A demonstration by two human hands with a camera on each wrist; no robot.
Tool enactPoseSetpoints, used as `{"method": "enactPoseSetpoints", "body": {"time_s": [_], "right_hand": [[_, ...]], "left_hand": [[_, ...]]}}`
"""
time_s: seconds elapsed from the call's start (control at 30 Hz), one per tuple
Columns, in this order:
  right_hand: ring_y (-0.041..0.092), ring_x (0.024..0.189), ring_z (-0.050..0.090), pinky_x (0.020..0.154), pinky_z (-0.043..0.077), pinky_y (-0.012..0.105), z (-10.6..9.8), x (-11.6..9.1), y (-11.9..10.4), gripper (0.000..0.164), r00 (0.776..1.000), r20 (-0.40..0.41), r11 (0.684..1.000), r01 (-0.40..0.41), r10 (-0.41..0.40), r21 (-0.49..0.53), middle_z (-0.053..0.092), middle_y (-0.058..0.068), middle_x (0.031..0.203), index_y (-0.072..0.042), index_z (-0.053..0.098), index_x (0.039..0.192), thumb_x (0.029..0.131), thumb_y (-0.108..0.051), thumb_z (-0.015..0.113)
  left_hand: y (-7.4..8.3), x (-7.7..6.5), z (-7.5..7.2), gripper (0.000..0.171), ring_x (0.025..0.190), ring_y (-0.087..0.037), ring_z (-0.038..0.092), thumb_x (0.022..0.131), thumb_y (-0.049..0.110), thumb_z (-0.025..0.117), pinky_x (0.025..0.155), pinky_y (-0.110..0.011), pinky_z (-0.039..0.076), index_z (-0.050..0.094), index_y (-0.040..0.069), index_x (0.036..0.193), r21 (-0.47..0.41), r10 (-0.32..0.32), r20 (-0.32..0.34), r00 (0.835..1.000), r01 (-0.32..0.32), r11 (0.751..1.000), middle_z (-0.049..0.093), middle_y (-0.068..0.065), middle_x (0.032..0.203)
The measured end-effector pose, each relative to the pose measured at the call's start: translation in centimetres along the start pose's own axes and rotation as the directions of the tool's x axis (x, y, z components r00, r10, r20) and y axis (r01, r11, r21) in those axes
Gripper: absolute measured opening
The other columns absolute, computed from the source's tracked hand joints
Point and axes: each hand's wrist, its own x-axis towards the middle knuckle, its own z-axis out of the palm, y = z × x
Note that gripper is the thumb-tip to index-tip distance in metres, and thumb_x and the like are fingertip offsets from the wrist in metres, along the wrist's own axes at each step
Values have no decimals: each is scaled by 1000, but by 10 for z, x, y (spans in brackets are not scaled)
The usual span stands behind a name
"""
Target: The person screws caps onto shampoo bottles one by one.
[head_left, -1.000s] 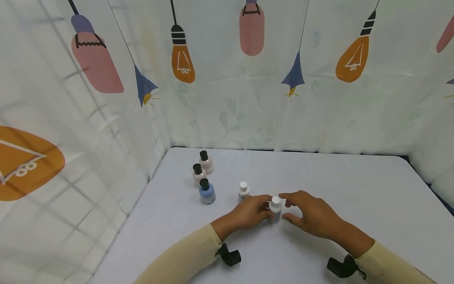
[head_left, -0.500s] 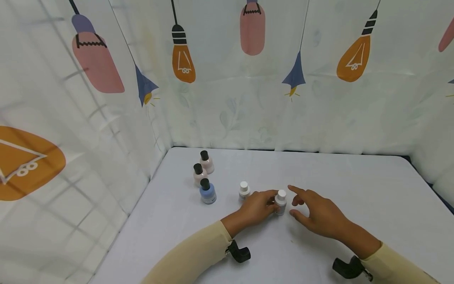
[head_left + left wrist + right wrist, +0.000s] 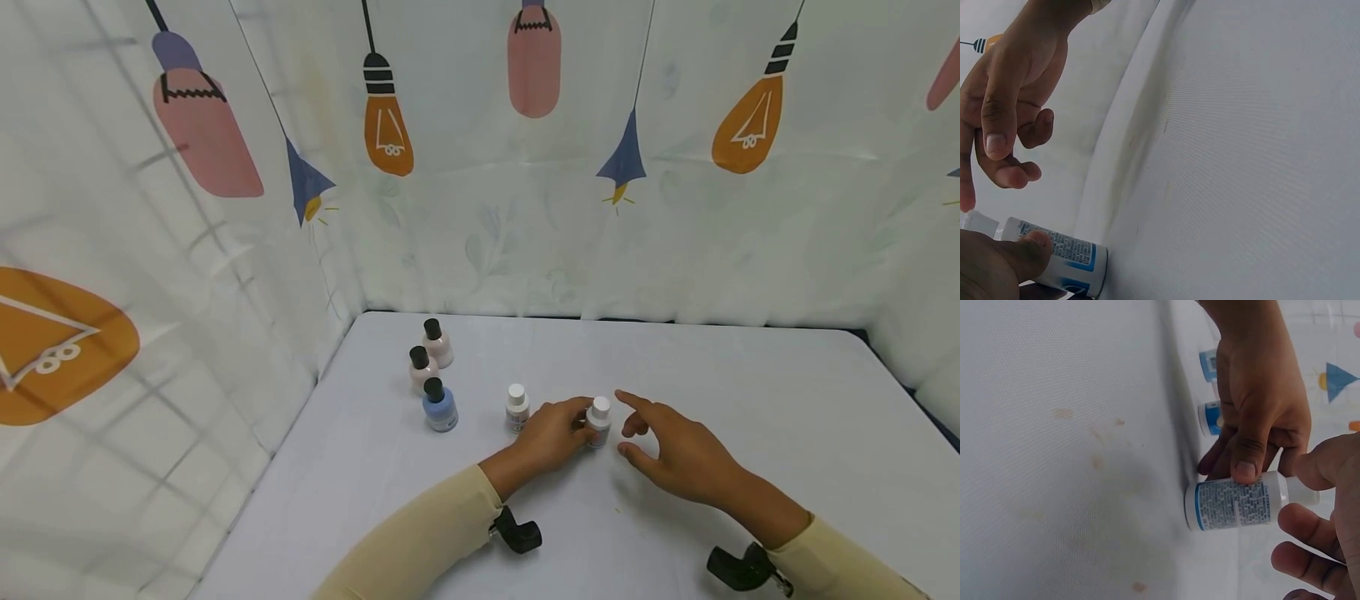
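My left hand [image 3: 553, 435] grips a small white bottle [image 3: 598, 423] with a white cap, standing upright on the table. Fine print and a blue band show on its label [image 3: 1235, 503] in the right wrist view, where my left thumb lies along the side. Just to the right, my right hand [image 3: 681, 450] is held over the table with its fingers loosely bent and nothing in them. In the left wrist view the index fingertip of that right hand [image 3: 1022, 81] comes close to the cap. A second white bottle [image 3: 517, 407] stands left of my left hand.
Two pale pink nail polish bottles with black caps, a nearer one [image 3: 422, 372] and a farther one [image 3: 437, 347], stand at the back left beside a blue nail polish bottle [image 3: 439, 410]. A patterned curtain [image 3: 480, 208] rises behind the white-covered table [image 3: 750, 375].
My left hand has moved the white bottle to the right and slightly away from me. My right hand has shifted a little right, its index finger straighter than before.
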Motion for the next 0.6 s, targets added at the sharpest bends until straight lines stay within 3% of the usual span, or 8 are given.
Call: {"method": "enactPoseSetpoints", "body": {"time_s": [0.23, 0.37, 0.47, 0.6], "right_hand": [[7, 76, 58, 61, 46, 25, -3, -1, 2, 72, 1000, 6, 1000, -10, 10, 3, 63, -17, 103, -12, 45, 152, 90, -24, 81], [4, 76, 57, 62, 47, 26, -4, -5, 3, 72, 999, 21, 999, -32, 32, -1, 63, -18, 103, -12, 45, 152, 90, -24, 81], [6, 83, 60, 64, 50, 28, -5, -8, 5, 72, 998, 24, 998, -60, 61, -16, 63, -18, 102, -11, 46, 151, 90, -25, 81], [12, 89, 63, 64, 50, 30, -11, -12, 11, 72, 994, 27, 994, -104, 106, -40, 63, -16, 103, -10, 45, 151, 90, -24, 80]], "left_hand": [[-1, -1, 3, 68, 119, -14, 64, 94, 26, 78, 98, -32, 51, 47, 17, 153, 27, -21, -4, 1000, 21, 999, 68, -1, 131], [1, -11, 0, 78, 125, -15, 61, 92, 26, 80, 102, -35, 49, 39, 14, 157, 66, -30, -8, 1000, 31, 997, 65, -1, 137], [6, -24, -13, 72, 125, -14, 61, 94, 29, 78, 100, -36, 51, 42, 16, 155, 74, -26, 0, 1000, 26, 997, 64, 2, 138], [11, -39, -42, 50, 119, -19, 65, 100, 31, 70, 94, -35, 54, 56, 18, 146, 79, 32, -7, 999, -31, 996, 66, 6, 134]]}}
